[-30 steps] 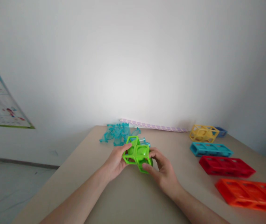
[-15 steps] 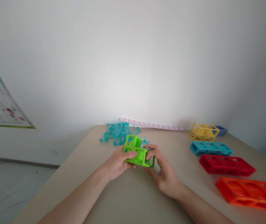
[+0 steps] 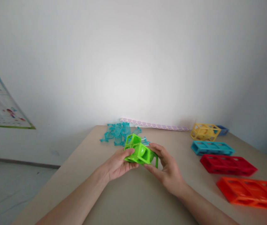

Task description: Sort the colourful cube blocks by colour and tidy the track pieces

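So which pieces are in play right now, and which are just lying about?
In play: green lattice block, gripped by left hand and right hand.
Lying about: clear teal pile, yellow frame, teal frame, red frame, orange frame, patterned strip.

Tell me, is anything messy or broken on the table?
Nothing looks broken. The see-through blue pieces lie in a jumbled heap at the far side of the table, unlike the coloured frames lined up on the right. The green frame sits tilted between the left hand and right hand.

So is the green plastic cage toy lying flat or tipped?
Tipped: the left hand and right hand hold the green plastic lattice block slanted.
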`<action>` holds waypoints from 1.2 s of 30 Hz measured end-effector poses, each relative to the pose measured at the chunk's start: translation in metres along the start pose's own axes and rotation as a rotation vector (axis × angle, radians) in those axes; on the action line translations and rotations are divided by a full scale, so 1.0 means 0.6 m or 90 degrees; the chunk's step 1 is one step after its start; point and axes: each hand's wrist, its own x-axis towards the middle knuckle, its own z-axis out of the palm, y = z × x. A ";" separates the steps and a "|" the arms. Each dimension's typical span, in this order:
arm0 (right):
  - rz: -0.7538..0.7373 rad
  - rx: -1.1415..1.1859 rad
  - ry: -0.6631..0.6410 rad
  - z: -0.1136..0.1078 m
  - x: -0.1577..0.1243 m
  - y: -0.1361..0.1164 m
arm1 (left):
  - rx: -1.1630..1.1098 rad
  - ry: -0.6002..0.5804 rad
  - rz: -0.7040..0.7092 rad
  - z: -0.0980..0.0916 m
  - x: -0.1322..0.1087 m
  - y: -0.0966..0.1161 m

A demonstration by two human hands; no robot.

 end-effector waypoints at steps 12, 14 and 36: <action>0.044 -0.042 -0.053 -0.010 0.005 0.005 | 0.125 -0.023 0.012 0.002 -0.004 0.006; 0.072 -0.052 -0.046 -0.008 0.007 0.008 | 0.158 -0.006 0.051 0.004 -0.002 0.006; 0.083 0.152 0.185 -0.012 0.025 0.013 | 0.365 0.019 0.011 0.011 0.000 -0.022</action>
